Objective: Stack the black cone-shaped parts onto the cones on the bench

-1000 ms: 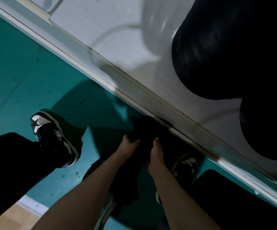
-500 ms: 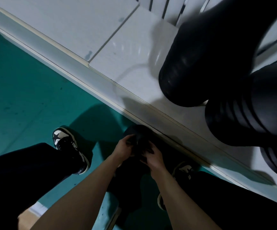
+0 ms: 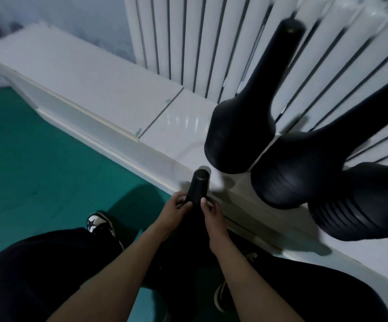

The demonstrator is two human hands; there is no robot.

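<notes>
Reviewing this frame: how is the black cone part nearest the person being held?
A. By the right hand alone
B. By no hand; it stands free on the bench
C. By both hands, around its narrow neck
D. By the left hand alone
C: the left hand and the right hand both grip the narrow neck of the black cone part, one on each side, just below its rounded tip.

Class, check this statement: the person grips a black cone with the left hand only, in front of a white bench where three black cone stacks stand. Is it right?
Not quite. The head view shows both hands on the cone: the left hand and the right hand each grip its narrow neck. The rest holds.
</notes>
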